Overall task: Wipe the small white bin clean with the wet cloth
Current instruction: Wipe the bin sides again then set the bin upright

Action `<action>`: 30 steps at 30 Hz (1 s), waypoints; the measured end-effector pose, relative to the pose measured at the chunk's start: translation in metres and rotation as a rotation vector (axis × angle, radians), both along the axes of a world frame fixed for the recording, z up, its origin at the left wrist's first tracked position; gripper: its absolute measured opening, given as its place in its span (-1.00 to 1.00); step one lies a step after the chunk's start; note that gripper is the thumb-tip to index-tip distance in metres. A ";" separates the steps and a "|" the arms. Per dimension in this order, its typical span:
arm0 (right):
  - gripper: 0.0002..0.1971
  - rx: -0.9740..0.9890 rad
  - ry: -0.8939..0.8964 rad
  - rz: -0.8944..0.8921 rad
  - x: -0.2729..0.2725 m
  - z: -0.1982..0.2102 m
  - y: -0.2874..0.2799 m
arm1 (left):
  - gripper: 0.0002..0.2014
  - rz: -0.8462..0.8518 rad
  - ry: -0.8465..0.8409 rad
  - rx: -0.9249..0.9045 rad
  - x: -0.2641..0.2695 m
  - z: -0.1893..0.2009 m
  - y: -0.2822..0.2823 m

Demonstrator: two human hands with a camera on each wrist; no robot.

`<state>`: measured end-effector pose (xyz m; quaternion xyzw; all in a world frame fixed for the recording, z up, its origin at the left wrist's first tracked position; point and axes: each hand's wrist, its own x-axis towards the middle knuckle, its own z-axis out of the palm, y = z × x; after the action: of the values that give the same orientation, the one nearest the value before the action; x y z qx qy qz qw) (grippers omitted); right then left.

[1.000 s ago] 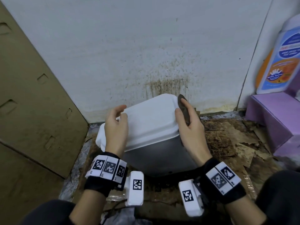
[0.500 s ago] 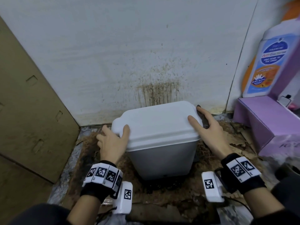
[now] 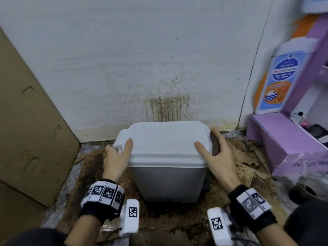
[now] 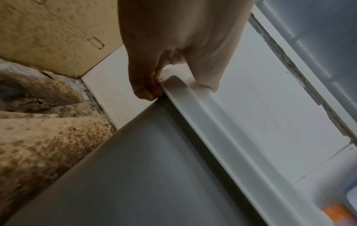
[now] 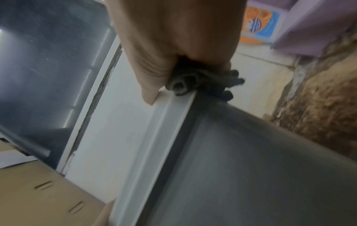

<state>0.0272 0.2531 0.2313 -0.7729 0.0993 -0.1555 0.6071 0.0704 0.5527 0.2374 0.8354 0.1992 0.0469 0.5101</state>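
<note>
The small bin [image 3: 168, 181] has a grey body and a white lid [image 3: 166, 139]; it stands upright on the floor against the stained wall. My left hand [image 3: 120, 150] grips the lid's left corner, thumb on top and fingers curled under the rim [image 4: 185, 94]. My right hand [image 3: 213, 150] clasps the lid's right edge with its thumb on top. It holds the dark wet cloth [image 3: 215, 144] against the bin's right side. In the right wrist view the cloth [image 5: 203, 82] is bunched between the palm and the lid's rim [image 5: 170, 107].
A cardboard sheet [image 3: 30, 132] leans at the left. A purple box [image 3: 284, 139] with a printed bottle cutout [image 3: 282, 75] stands at the right. Torn, stained brown cardboard [image 3: 245, 164] covers the floor around the bin. A dark round object [image 3: 301, 192] sits at the lower right.
The bin was tilted toward me one second ago and now stands upright. Both hands have shifted to the lid's side edges, thumbs on top.
</note>
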 end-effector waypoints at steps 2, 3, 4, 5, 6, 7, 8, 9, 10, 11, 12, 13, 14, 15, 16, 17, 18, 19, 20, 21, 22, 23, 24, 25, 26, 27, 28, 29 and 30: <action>-0.16 0.037 0.002 -0.080 -0.014 -0.002 0.014 | 0.11 -0.033 -0.043 -0.040 0.009 0.003 0.004; -0.14 0.057 0.002 -0.117 -0.021 -0.003 0.021 | 0.10 -0.048 -0.054 -0.061 0.012 0.007 0.005; -0.13 0.079 -0.003 -0.148 -0.027 -0.005 0.028 | 0.08 -0.064 -0.067 -0.073 0.016 0.008 0.006; -0.11 0.099 -0.006 -0.173 -0.034 -0.006 0.035 | 0.06 -0.085 -0.068 -0.076 0.020 0.009 0.007; -0.10 0.117 -0.010 -0.193 -0.039 -0.008 0.042 | 0.01 -0.106 -0.061 -0.074 0.022 0.007 0.008; -0.08 0.133 -0.018 -0.206 -0.042 -0.011 0.048 | -0.05 -0.124 -0.050 -0.074 0.024 0.007 0.008; -0.05 0.149 -0.027 -0.211 -0.043 -0.013 0.053 | -0.10 -0.137 -0.042 -0.076 0.025 0.004 0.008; -0.02 0.162 -0.033 -0.214 -0.043 -0.014 0.056 | -0.15 -0.140 -0.034 -0.083 0.025 0.004 0.006; 0.02 0.167 -0.036 -0.216 -0.042 -0.015 0.058 | -0.17 -0.128 -0.026 -0.079 0.025 0.003 0.005; 0.05 0.169 -0.028 -0.217 -0.040 -0.016 0.059 | -0.13 -0.100 -0.017 -0.069 0.025 0.002 0.004; 0.08 0.170 -0.014 -0.222 -0.037 -0.016 0.060 | -0.06 -0.071 -0.015 -0.053 0.024 0.003 0.002; 0.09 0.177 -0.003 -0.228 -0.035 -0.014 0.061 | -0.02 -0.043 -0.015 -0.041 0.022 0.004 -0.002; 0.08 0.188 0.002 -0.233 -0.032 -0.015 0.060 | 0.00 -0.020 -0.025 -0.031 0.021 0.003 -0.006; 0.04 0.201 0.007 -0.235 -0.028 -0.014 0.059 | 0.00 -0.001 -0.025 -0.020 0.018 0.004 -0.012; -0.02 0.211 0.015 -0.235 -0.024 -0.014 0.058 | 0.02 0.013 -0.017 -0.010 0.015 0.002 -0.018; -0.10 0.223 0.021 -0.233 -0.019 -0.013 0.056 | 0.04 0.020 -0.007 0.002 0.011 0.001 -0.025; -0.16 0.236 0.023 -0.230 -0.013 -0.014 0.053 | 0.06 0.028 -0.004 0.010 0.006 0.001 -0.032; -0.21 0.247 0.020 -0.225 -0.007 -0.014 0.049 | 0.06 0.036 -0.011 0.003 0.002 0.002 -0.038; -0.25 0.254 0.012 -0.215 0.000 -0.014 0.043 | 0.05 0.052 -0.023 -0.030 -0.001 0.001 -0.042; -0.27 0.256 0.003 -0.201 0.006 -0.013 0.038 | 0.03 0.057 -0.032 -0.085 -0.003 0.000 -0.045; -0.29 0.254 0.000 -0.180 0.011 -0.012 0.033 | 0.01 0.051 -0.032 -0.158 -0.003 -0.003 -0.046; -0.29 0.249 0.001 -0.152 0.016 -0.010 0.028 | 0.00 0.043 -0.032 -0.224 -0.004 -0.004 -0.046; -0.30 0.241 0.005 -0.121 0.020 -0.009 0.023 | 0.00 0.042 -0.018 -0.275 -0.004 -0.006 -0.045; -0.31 0.232 0.010 -0.085 0.024 -0.008 0.019 | -0.02 0.045 -0.012 -0.310 -0.005 -0.006 -0.046; -0.31 0.218 0.020 -0.044 0.028 -0.007 0.014 | -0.06 0.049 0.003 -0.335 -0.006 -0.006 -0.047; -0.30 0.196 0.029 0.004 0.032 -0.006 0.009 | -0.11 0.056 0.000 -0.360 -0.009 -0.003 -0.050; -0.29 0.166 0.038 0.059 0.037 -0.005 0.003 | -0.19 0.054 -0.001 -0.376 -0.011 -0.003 -0.053; -0.27 0.133 0.050 0.113 0.043 -0.003 -0.003 | -0.29 0.054 -0.011 -0.373 -0.016 -0.001 -0.058; -0.26 0.096 0.072 0.159 0.048 -0.001 -0.009 | -0.40 0.050 0.000 -0.372 -0.018 -0.001 -0.062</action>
<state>0.0754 0.2437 0.2303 -0.7535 0.0669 -0.0740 0.6498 0.0521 0.4906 0.2367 0.7215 0.2250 0.0217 0.6545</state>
